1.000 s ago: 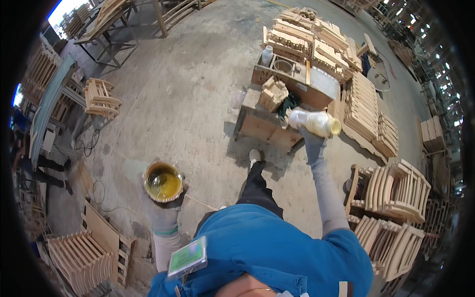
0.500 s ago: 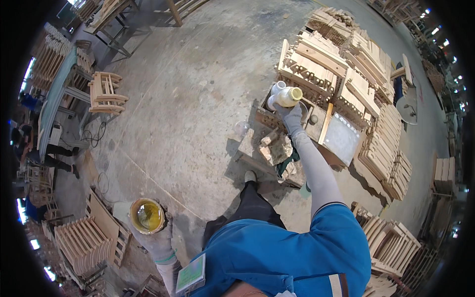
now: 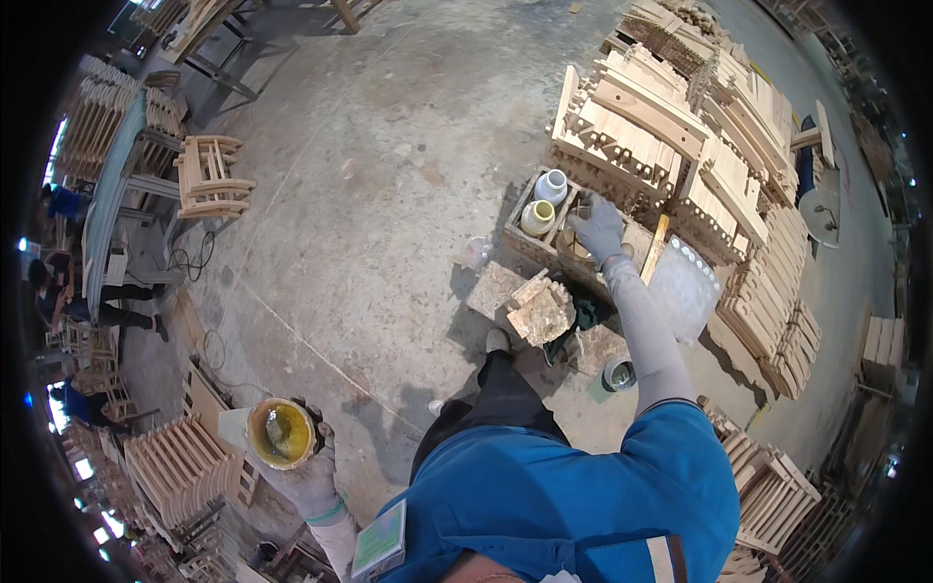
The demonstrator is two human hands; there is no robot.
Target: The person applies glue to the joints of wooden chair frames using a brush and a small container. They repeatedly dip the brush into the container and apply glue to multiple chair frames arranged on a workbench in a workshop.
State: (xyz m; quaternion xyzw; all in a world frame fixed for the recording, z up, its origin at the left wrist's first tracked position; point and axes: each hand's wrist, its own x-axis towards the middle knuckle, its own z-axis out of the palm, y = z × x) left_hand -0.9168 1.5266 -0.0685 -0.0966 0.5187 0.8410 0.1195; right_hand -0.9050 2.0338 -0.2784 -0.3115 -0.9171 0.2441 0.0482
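Note:
My left hand (image 3: pixel 309 474), in a pale glove, is closed around a cup (image 3: pixel 281 433) with yellow liquid inside. The gloved right hand (image 3: pixel 599 229) reaches into a divided wooden box (image 3: pixel 525 236), its fingers bent over a round container (image 3: pixel 573 245). What those fingers grip is hidden. To the left of this hand, in the box's left compartment, stand two pale bottles: one with a yellowish mouth (image 3: pixel 537 218), the other with a grey-white mouth (image 3: pixel 551 186).
Stacked wooden parts (image 3: pixel 632 136) rise behind the box. A grey-white board (image 3: pixel 683 291) and a wooden strip (image 3: pixel 654 249) lie to its right. Nearer are rough blocks (image 3: pixel 540 309) and a glass jar (image 3: pixel 618 374). Slatted wooden frames (image 3: pixel 212 176) stand at left; people work at the far left edge.
The yellowish-mouthed bottle that my right hand held is now standing in the box, let go. That hand has shifted right over the round container. My left hand still holds the cup.

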